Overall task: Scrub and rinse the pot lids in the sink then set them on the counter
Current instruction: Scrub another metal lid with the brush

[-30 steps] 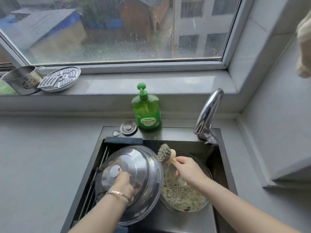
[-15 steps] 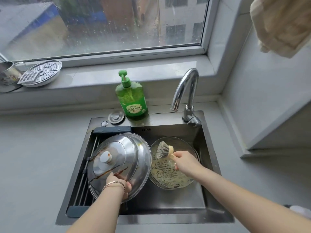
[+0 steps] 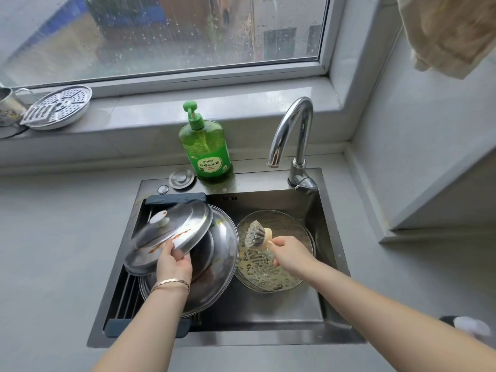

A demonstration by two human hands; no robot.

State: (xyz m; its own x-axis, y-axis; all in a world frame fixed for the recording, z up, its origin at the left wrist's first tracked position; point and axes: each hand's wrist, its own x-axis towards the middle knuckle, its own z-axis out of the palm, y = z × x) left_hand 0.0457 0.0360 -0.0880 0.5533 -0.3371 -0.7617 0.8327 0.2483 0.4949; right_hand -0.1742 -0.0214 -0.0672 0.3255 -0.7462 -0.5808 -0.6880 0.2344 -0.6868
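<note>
Head view: sink [image 3: 268, 340] set in grey table [image 3: 53, 264]. Left grip [image 3: 174, 264] grasps near rim of small steel lid [image 3: 171, 234], thumb on top, fingers curled under. This lid has a white knob and orange streaks, and it is tilted, far edge up, over the sink's left half. Large steel lid [image 3: 222, 261] lies under it, resting on drain rack [image 3: 126, 294] at sink's left side. Right grip [image 3: 291, 255] clenched round handle of dish brush [image 3: 256, 234], bristles up, over glass lid [image 3: 276, 272]. The glass lid sits on the sink floor, right half, smeared with residue. Faucet [image 3: 292, 130] at sink's back right corner, no water visible. Green soap bottle [image 3: 205, 149] on sink's back ledge, drain plug [image 3: 181, 178] just beside it.
</note>
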